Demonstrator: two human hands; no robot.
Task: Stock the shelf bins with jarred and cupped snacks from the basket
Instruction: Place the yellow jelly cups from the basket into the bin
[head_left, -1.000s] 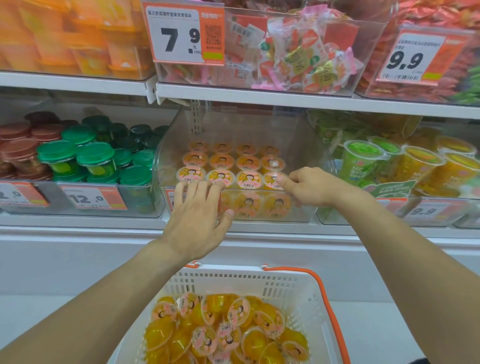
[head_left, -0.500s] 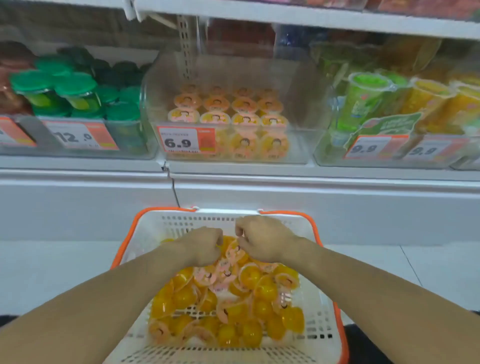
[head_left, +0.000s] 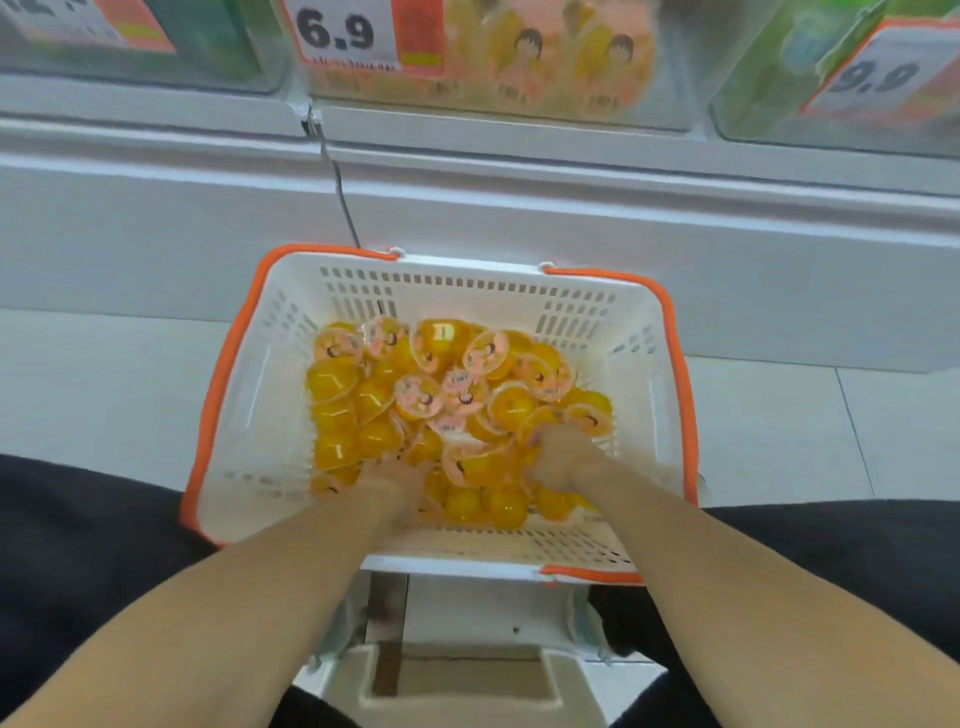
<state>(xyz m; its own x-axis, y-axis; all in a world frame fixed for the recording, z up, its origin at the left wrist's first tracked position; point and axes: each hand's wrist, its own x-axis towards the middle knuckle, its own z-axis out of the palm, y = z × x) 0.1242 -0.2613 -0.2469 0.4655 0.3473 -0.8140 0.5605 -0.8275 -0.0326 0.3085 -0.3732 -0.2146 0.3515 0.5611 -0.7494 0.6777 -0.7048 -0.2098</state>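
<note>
A: Left side first. What is on the shelf?

B: Top left, a blurred price tag (head_left: 88, 21) on a clear bin; its contents look green, not resolvable. Next to it, a tag reading 6.9 (head_left: 358, 34) on the middle bin (head_left: 545, 67), which holds yellow cups with a cartoon figure on them. Top right, a 9.9 tag (head_left: 878, 78) on a green-tinted bin.

A: And the basket?

B: White slatted basket (head_left: 270, 395) with orange rim, on the pale floor (head_left: 104, 395) below the shelf front. It holds a loose pile of jelly cups (head_left: 358, 410), yellow with pink printed lids, some lid-up, some on their sides.

A: Left hand?

B: Left hand (head_left: 387, 486) is down in the near-left part of the pile, fingers buried among the cups. Motion blur; cannot tell what the grip has hold of, or whether it has closed.

A: Right hand?

B: Right hand (head_left: 563, 457) is in the near-right part of the pile, fingers curled down into the cups. A pink-lidded cup lies just beside its knuckles. Grip contents not resolvable either.

A: Anything nearer the camera?

B: Dark trouser legs either side, and a white stool-like frame (head_left: 462, 670) between them, just under the basket's near rim.
</note>
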